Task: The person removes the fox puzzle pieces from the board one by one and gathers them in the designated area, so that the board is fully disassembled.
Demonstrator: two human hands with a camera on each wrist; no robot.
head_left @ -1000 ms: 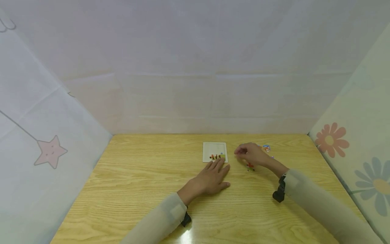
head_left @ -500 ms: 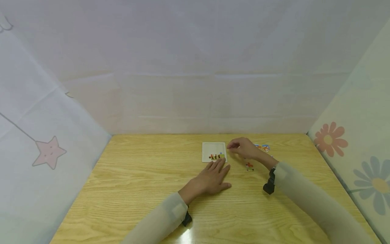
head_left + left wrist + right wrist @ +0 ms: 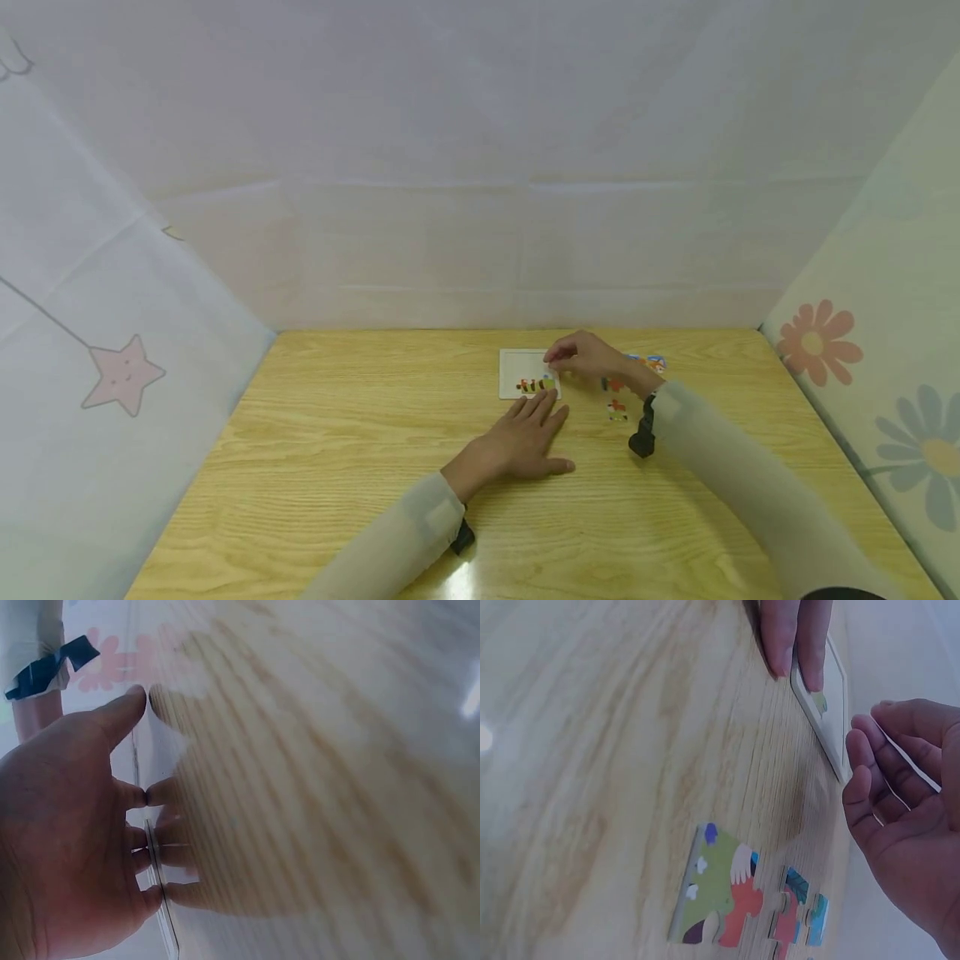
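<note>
A small white puzzle tray lies at the back of the table, with a yellow, striped row of puzzle pieces along its near side. My left hand lies flat with spread fingers, its fingertips on the tray's near edge and the row. Over the tray's right side is my right hand, thumb and fingertips brought together in a pinch on what looks like a puzzle piece, mostly hidden by the fingers. In the right wrist view this hand is beside the tray, its pinched piece out of sight.
Loose puzzle pieces lie right of the tray: a green and red one, a red one partly beside the right wrist, and blue and orange ones farther back. Cloth walls close off the table's back and sides.
My right hand has moved left from beside the loose pieces to over the tray's right side, uncovering the red piece. The left hand has stayed at the tray's near edge.
</note>
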